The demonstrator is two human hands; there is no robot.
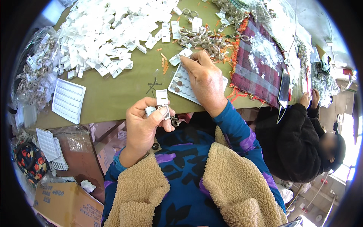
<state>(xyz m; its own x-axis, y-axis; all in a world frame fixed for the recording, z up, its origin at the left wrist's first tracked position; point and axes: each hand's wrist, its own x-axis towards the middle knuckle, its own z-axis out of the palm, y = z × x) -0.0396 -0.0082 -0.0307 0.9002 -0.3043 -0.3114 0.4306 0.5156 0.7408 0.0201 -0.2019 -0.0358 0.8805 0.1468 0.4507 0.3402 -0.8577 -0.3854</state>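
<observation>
My left hand (143, 126) holds a small white card with a metal ring piece (163, 104) just off the near edge of the olive green table (113, 94). My right hand (204, 81) rests palm down on a white dimpled tray (180, 84) that holds a few small round pieces, its fingertips pinching at a small white piece near the tray's far edge. A big heap of white plastic cards (109, 34) covers the far left of the table. A tangle of metal rings (200, 38) lies just beyond my right hand.
An empty white dimpled tray (68, 100) lies at the left, with bagged rings (36, 72) beside it. A plaid cloth (259, 64) and a phone (283, 89) lie at the right. A person in black (302, 143) sits to my right. Cardboard boxes (64, 204) stand low left.
</observation>
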